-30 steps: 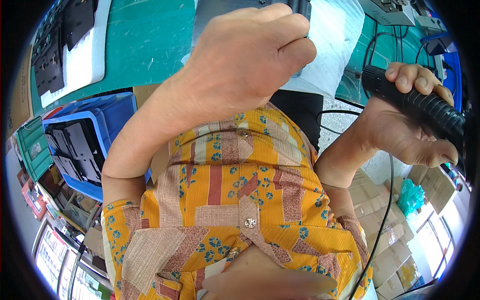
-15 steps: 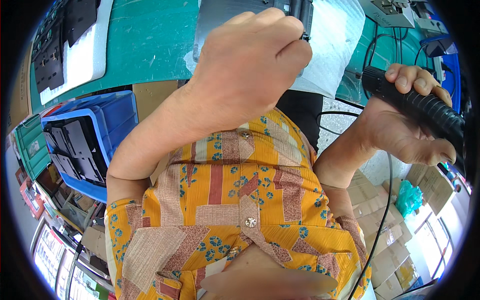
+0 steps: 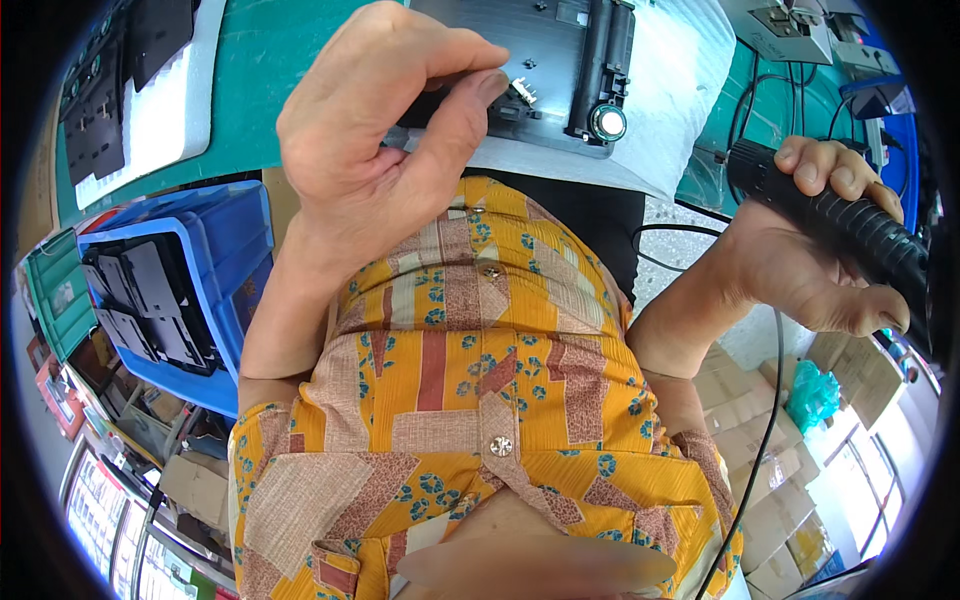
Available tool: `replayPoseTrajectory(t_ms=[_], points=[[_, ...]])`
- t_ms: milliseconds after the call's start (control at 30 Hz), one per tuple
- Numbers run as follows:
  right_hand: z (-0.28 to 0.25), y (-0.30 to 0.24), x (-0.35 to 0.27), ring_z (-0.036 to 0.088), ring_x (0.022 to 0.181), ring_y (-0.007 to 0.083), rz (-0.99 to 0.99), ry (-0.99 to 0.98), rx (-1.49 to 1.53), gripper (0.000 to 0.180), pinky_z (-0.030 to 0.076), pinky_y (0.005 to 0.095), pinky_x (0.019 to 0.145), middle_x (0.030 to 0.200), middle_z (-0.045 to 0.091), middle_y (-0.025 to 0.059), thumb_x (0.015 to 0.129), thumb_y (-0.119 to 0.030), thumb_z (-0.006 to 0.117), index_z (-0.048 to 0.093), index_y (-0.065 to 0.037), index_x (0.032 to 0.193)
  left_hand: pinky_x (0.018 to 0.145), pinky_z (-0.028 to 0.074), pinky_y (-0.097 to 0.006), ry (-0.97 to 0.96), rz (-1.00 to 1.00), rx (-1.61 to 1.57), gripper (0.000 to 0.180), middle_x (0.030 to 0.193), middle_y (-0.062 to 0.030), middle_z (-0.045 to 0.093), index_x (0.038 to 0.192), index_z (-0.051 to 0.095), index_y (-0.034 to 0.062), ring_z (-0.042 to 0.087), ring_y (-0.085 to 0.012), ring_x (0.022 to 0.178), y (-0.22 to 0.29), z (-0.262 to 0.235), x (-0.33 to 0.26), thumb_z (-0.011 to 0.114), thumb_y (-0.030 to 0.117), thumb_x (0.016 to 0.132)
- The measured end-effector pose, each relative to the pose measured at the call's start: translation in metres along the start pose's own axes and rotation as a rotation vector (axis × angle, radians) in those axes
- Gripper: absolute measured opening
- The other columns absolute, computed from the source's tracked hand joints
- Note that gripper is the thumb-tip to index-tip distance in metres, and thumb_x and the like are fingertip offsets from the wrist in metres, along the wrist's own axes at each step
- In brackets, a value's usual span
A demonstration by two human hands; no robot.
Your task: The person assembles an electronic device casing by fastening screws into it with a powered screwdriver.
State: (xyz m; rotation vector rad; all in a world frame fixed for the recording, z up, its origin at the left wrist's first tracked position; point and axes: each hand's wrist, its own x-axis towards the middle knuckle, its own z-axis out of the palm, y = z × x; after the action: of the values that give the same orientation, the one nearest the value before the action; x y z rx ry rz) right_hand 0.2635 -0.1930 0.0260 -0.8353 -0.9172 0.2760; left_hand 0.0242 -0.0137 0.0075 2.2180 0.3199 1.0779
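Observation:
My left hand [image 3: 390, 120] hovers over the near left part of a black plastic panel [image 3: 550, 65], its thumb and forefinger tips drawn together. Whatever they pinch, if anything, is too small to make out. Close to those fingertips a small pale connector-like part [image 3: 523, 92] shows on the panel. A round silver-faced part [image 3: 607, 122] sits at the panel's near right corner, below a black tube-shaped section. Off to the right, my right hand [image 3: 810, 240] wraps round a thick black ridged electric screwdriver [image 3: 830, 205], held tilted and away from the panel.
White foam sheeting [image 3: 660, 120] lies under the panel on the green tabletop [image 3: 250, 90]. More black panels [image 3: 100, 120] rest on white foam at far left. A blue crate [image 3: 225, 240] holds black parts. A black cable [image 3: 765, 440] hangs at right, near cardboard boxes [image 3: 780, 500].
My left hand has moved left and turned, bringing its thumb and forefinger into sight and uncovering the panel's right part and round piece. My right hand has barely moved.

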Motion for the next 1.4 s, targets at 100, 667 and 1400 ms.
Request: replayPoseTrajectory(t_ms=[100,667,1400], points=[[0.001,0.001,0.000,0.060,0.076,0.0262,-0.015,0.005,-0.004,0.093,0.049,0.0417,0.070,0.093,0.061,0.0135,0.077,-0.092,0.056,0.068,-0.006,0.110,0.070,0.049,-0.023,0.012,-0.049,-0.025,0.016,0.093,-0.0080,0.068,0.101,0.072,-0.0034,0.062,-0.0132,0.078,0.000,0.003,-0.005,0.075,-0.009,0.085],[0.000,0.002,-0.001,0.061,0.076,0.0273,0.006,-0.006,0.092,0.092,0.052,0.0438,0.069,0.097,0.063,0.0153,0.083,-0.089,0.051,0.063,-0.007,0.122,0.058,0.047,-0.028,0.231,-0.014,-0.021,0.025,0.077,-0.0071,0.068,0.091,0.074,0.0008,0.062,-0.0191,0.067,-0.015,0.016,-0.015,0.076,-0.012,0.070],[0.003,0.005,0.000,0.063,0.076,0.0261,-0.031,-0.003,0.065,0.086,0.052,0.0427,0.067,0.097,0.063,0.0141,0.086,-0.085,0.052,0.061,-0.007,0.123,0.065,0.049,-0.023,0.147,0.013,0.050,0.018,0.088,-0.0089,0.068,0.098,0.073,-0.0027,0.061,-0.0141,0.074,-0.012,0.014,-0.017,0.075,-0.012,0.083]])
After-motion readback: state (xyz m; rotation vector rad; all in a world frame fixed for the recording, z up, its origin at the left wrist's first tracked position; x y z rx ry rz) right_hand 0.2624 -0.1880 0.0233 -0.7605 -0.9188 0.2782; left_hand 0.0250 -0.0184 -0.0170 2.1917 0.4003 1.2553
